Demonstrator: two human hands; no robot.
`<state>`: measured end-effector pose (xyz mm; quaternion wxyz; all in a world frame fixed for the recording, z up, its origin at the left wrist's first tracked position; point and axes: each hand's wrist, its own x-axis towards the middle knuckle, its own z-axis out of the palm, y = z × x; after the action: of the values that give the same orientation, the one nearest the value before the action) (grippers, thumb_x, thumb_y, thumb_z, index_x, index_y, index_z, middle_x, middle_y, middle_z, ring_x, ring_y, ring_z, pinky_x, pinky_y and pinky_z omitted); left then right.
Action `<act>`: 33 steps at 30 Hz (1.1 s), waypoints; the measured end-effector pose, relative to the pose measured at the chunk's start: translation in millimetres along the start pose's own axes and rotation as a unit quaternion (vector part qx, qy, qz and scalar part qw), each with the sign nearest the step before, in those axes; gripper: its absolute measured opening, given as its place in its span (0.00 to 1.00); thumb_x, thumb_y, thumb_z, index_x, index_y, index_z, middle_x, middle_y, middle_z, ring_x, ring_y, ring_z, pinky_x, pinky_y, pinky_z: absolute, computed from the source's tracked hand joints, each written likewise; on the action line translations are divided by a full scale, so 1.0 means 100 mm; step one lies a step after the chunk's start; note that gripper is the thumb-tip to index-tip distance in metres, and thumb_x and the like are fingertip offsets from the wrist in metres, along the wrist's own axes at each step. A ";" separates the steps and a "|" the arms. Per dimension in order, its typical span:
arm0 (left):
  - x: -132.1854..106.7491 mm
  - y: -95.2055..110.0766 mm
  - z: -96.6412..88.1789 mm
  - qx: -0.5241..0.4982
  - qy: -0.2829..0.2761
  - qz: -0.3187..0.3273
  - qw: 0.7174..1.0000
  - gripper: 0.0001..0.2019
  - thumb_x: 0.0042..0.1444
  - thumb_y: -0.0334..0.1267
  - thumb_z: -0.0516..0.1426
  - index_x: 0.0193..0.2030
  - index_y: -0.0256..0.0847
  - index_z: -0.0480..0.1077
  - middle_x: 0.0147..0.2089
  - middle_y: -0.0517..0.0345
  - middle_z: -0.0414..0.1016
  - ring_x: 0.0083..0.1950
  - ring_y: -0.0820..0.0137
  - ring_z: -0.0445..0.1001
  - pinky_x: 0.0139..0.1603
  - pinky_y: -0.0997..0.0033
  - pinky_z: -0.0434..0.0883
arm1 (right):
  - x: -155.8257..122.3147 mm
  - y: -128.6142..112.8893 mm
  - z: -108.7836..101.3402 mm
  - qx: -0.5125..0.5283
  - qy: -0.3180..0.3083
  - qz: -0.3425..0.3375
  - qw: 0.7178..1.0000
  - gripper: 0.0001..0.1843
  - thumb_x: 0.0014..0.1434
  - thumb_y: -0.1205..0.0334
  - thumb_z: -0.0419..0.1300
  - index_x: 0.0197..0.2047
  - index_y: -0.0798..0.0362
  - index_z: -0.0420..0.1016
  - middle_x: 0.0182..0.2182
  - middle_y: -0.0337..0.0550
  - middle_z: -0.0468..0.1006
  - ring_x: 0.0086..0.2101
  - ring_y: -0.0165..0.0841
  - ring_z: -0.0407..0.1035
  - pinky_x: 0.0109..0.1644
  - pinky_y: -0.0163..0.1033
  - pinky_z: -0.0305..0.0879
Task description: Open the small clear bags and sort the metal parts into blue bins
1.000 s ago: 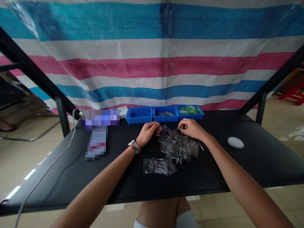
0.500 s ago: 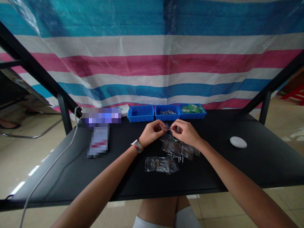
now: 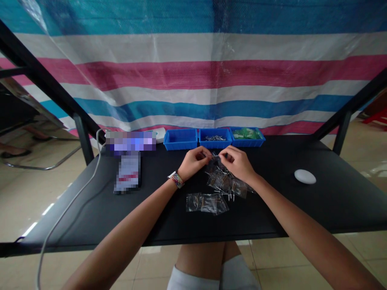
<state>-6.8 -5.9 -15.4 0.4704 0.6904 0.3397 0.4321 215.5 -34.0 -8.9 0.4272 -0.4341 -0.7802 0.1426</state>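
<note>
Ref. point: the blue rectangular plastic bin (image 3: 215,143) w/ loose silver metal pins inside ("mid bin"), at the far side of the black flat-topped table (image 3: 163,225).

Your L hand (image 3: 195,162), w/ a multicoloured band (image 3: 176,179) at the wrist, is on the near side of the mid bin, slightly L; thumb and forefinger pinch one end of a thin silver metal pin (image 3: 214,156). Your R hand (image 3: 237,162), near side of the mid bin and slightly R, pinches the other end. The pin is thus btwn both sets of fingertips, just in front of the mid bin.

Nearer you than the pin, in front of the mid bin: a pile of small clear plastic bags (image 3: 223,182) w/ loose pins (image 3: 231,197), partly hidden by your R hand. Nearer still: overlapping clear plastic bags (image 3: 208,203) w/ brownish rod-shaped contents.

Adjacent L of the mid bin: a second blue plastic bin (image 3: 181,145). Adjacent R: a third blue plastic bin (image 3: 248,143) w/ green-and-clear plastic packaging (image 3: 246,133). Well R of the mid bin: a smooth white oval object (image 3: 305,177).
</note>
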 end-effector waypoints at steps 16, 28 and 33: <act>0.01 -0.01 0.00 0.021 0.018 -0.022 0.999 0.21 0.63 0.57 0.62 0.38 0.38 0.75 0.28 0.57 0.76 0.28 0.72 0.74 0.30 0.75 0.70 | 0.00 -0.11 0.01 0.076 0.059 0.022 0.995 0.02 0.65 0.62 0.63 0.39 0.49 0.78 0.34 0.41 0.78 0.26 0.31 0.68 0.31 0.39 0.66; 0.03 0.04 -0.01 -0.015 -0.002 -0.040 0.999 0.26 0.64 0.62 0.59 0.33 0.37 0.75 0.29 0.55 0.75 0.30 0.72 0.73 0.30 0.75 0.70 | 0.01 -0.18 -0.01 0.109 0.100 0.013 0.989 0.03 0.64 0.63 0.64 0.36 0.49 0.76 0.31 0.38 0.76 0.25 0.30 0.68 0.30 0.37 0.67; 0.03 0.02 -0.03 -0.041 -0.005 -0.043 0.998 0.23 0.65 0.58 0.59 0.35 0.37 0.75 0.31 0.54 0.75 0.30 0.72 0.74 0.30 0.74 0.71 | 0.12 -0.07 -0.19 0.011 0.207 0.000 0.978 0.03 0.66 0.61 0.63 0.38 0.49 0.78 0.35 0.41 0.79 0.27 0.31 0.71 0.34 0.39 0.70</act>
<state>-8.1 -3.4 -11.8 0.5181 0.6576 0.3485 0.4215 223.4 -31.0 12.6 0.5843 -0.4498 -0.6730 0.0582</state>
